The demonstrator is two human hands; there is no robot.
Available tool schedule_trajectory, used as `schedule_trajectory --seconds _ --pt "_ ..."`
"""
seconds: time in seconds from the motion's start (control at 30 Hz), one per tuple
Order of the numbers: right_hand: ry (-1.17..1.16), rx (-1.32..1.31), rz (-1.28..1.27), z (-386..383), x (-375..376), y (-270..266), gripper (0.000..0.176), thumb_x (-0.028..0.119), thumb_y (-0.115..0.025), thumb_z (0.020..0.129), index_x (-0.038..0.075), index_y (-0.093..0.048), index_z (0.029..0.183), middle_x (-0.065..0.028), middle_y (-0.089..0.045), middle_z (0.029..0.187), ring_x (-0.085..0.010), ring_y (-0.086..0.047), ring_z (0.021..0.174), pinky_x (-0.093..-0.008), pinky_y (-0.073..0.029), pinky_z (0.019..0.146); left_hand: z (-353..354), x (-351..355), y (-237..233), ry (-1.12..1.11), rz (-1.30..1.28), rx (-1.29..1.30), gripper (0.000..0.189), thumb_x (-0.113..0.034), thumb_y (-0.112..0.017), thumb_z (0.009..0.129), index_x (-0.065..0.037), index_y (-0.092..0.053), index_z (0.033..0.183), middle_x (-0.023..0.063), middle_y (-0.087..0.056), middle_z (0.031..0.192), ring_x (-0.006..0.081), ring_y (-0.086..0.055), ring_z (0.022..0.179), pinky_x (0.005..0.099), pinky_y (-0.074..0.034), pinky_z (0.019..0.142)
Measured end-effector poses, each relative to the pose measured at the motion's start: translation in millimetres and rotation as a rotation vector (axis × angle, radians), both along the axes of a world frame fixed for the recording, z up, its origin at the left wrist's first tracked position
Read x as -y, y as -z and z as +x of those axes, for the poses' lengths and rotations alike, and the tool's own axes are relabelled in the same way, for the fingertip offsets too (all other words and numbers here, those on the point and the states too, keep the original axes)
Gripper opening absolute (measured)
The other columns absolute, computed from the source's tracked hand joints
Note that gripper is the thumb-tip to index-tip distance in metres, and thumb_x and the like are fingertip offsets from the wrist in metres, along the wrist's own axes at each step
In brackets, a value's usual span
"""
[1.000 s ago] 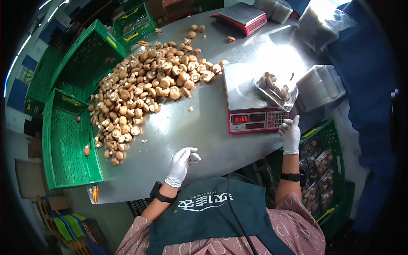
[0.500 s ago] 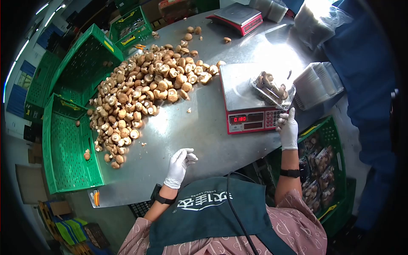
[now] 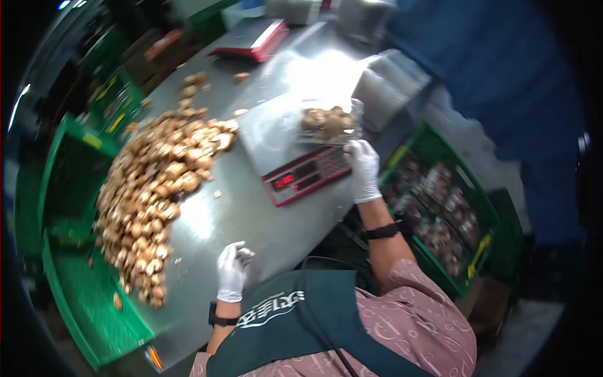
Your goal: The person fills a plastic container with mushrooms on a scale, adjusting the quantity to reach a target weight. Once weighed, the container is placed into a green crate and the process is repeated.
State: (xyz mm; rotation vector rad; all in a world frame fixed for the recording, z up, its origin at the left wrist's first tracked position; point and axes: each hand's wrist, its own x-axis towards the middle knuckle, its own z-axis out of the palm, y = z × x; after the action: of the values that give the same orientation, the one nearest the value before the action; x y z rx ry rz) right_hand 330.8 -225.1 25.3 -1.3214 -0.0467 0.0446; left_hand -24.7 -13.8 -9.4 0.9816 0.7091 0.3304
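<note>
My right hand (image 3: 363,168), in a white glove, grips the near edge of a clear plastic tray (image 3: 357,118) that holds several brown mushrooms (image 3: 328,121). The tray is at the right side of the red and silver scale (image 3: 270,135), whose display is lit in red but blurred. My left hand (image 3: 233,270), also gloved, hovers above the metal table (image 3: 207,235) near its front edge, fingers loosely curled and apart, holding nothing. A large heap of mushrooms (image 3: 151,195) lies to the left of the scale.
Green crates (image 3: 103,314) stand at the left. Another green crate (image 3: 477,188) on the right holds packed mushrooms. Stacked clear trays (image 3: 389,88) stand behind my right hand. A second scale (image 3: 251,38) is at the back. A person in blue (image 3: 483,69) is at the right.
The view has turned towards the right and blurred. My right hand has closed on the tray, which now sits more level across the view. My left hand stays empty.
</note>
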Motion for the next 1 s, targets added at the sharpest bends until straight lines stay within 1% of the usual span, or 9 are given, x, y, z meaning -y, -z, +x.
schedule_trajectory --seconds 0.2,0.27,0.33,0.43,0.47,0.53,0.63,0.83,1.0 --pt "0.22 0.111 -0.114 -22 104 -16 0.004 0.002 -0.062 0.091 0.001 -0.065 0.089 -0.0045 -0.058 0.09 -0.0116 -0.054 0.076 -0.0272 -0.047 0.074 29 -2 11 0.159 -0.047 0.012 0.03 -0.026 -0.051 0.109 0.0 -0.064 0.116 0.0077 -0.071 0.089 0.0188 -0.07 0.084 0.0318 -0.058 0.079" --pt "0.286 0.69 -1.039 -34 164 -17 0.013 0.003 -0.072 0.082 0.002 -0.062 0.091 -0.0111 -0.061 0.1 -0.0233 -0.064 0.086 -0.0352 -0.053 0.08 43 -1 10 0.204 -0.042 0.003 0.03 -0.026 -0.051 0.109 0.0 -0.064 0.116 0.008 -0.071 0.089 0.0187 -0.07 0.084 0.0319 -0.058 0.079" --pt "0.32 0.671 -1.191 -47 211 -27 0.027 -0.001 -0.078 0.072 0.002 -0.057 0.087 -0.0125 -0.062 0.101 -0.0307 -0.064 0.097 -0.0404 -0.053 0.086 58 2 6 0.286 0.004 0.03 0.032 -0.027 -0.052 0.109 0.001 -0.064 0.117 0.0086 -0.072 0.091 0.0186 -0.071 0.085 0.0319 -0.058 0.079" --pt "0.43 0.453 -1.049 -51 276 -13 0.027 -0.003 -0.081 0.071 0.001 -0.06 0.088 -0.0128 -0.065 0.101 -0.0279 -0.065 0.096 -0.0381 -0.054 0.085 76 7 6 0.33 -0.014 0.061 0.032 -0.027 -0.051 0.109 0.001 -0.064 0.118 0.0091 -0.072 0.091 0.0189 -0.071 0.086 0.0317 -0.058 0.079" --pt "0.46 0.195 -0.365 -39 303 25 0.015 0.002 -0.075 0.083 0.002 -0.061 0.088 -0.0087 -0.065 0.099 -0.0224 -0.064 0.09 -0.0371 -0.055 0.082 80 10 4 0.358 -0.033 0.078 0.032 -0.026 -0.05 0.109 0.001 -0.064 0.118 0.0092 -0.072 0.091 0.0191 -0.072 0.086 0.0317 -0.058 0.079" --pt "0.551 -0.209 0.055 -36 308 20 0.011 0.012 -0.067 0.092 0.005 -0.062 0.086 -0.0041 -0.062 0.094 -0.0171 -0.06 0.081 -0.0367 -0.056 0.076 86 15 0 0.359 -0.043 0.085 0.032 -0.025 -0.05 0.11 0.002 -0.064 0.118 0.0095 -0.072 0.091 0.0193 -0.072 0.086 0.0319 -0.058 0.079" --pt "0.538 -0.435 -0.515 -19 328 88 0.02 0.028 -0.065 0.096 0.008 -0.066 0.097 -0.001 -0.059 0.085 -0.0145 -0.056 0.076 -0.0365 -0.055 0.066 85 17 0 0.373 -0.038 0.085 0.033 -0.026 -0.049 0.11 0.003 -0.064 0.118 0.0102 -0.072 0.091 0.0199 -0.072 0.086 0.0325 -0.058 0.079" --pt "0.112 -0.145 -1.557 -21 263 29 0.079 0.066 -0.074 0.076 0.014 -0.063 0.135 -0.0208 -0.065 0.129 -0.0414 -0.058 0.125 -0.0495 -0.048 0.103 57 6 4 0.227 0.005 0.024 0.032 -0.027 -0.05 0.109 0.001 -0.065 0.115 0.0108 -0.072 0.089 0.0223 -0.071 0.086 0.0354 -0.058 0.079" --pt "-0.164 0.007 -1.579 -22 280 35 0.077 0.045 -0.079 0.08 -0.003 -0.058 0.136 -0.0266 -0.064 0.131 -0.0408 -0.061 0.121 -0.0436 -0.051 0.102 40 7 5 0.116 0.22 -0.015 0.029 -0.017 -0.047 0.108 0.004 -0.067 0.109 0.0132 -0.073 0.087 0.0203 -0.07 0.085 0.0348 -0.056 0.084"
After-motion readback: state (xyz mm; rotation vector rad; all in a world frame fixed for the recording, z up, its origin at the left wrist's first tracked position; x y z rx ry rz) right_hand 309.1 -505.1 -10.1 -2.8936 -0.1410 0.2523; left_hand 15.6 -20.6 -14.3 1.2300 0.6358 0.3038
